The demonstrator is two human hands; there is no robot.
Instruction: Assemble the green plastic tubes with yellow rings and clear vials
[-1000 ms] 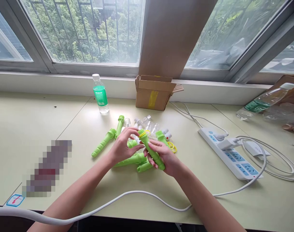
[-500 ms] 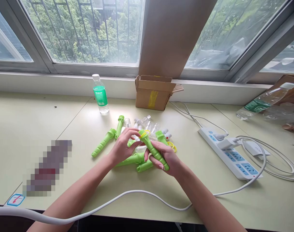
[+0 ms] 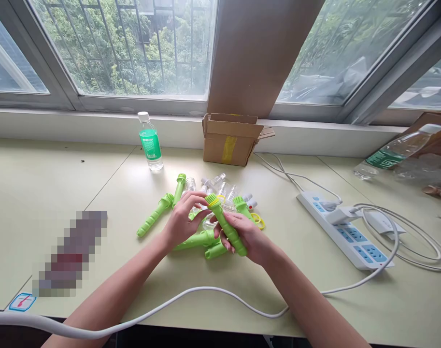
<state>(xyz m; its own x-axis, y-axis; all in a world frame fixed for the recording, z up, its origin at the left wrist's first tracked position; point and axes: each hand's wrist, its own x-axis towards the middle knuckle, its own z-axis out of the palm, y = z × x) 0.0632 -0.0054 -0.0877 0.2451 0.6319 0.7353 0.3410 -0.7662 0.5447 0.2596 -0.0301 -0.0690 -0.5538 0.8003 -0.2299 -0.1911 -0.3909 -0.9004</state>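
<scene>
In the head view, the lower end of my green tube [image 3: 229,229] has swung back leftward; I judge the work remains at its threaded end. My right hand [image 3: 252,238] wraps its ridged, plastic-looking shaft above the table [image 3: 191,270]. My left hand [image 3: 182,220] curves part-open at the yellow ring [image 3: 213,202]; whether it pinches, I cannot tell. Glossy clear pieces [image 3: 233,193] lie beyond.

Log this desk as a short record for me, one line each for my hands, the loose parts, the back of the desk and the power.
Right hand: grips a green threaded tube
Left hand: fingertips at that tube's threaded end
Loose parts: more green tubes, clear plastic pieces, yellow rings
Back: cardboard box, flaps raised; upright green-labelled bottle left of it
Power: white power strip at right, plugs inserted
</scene>
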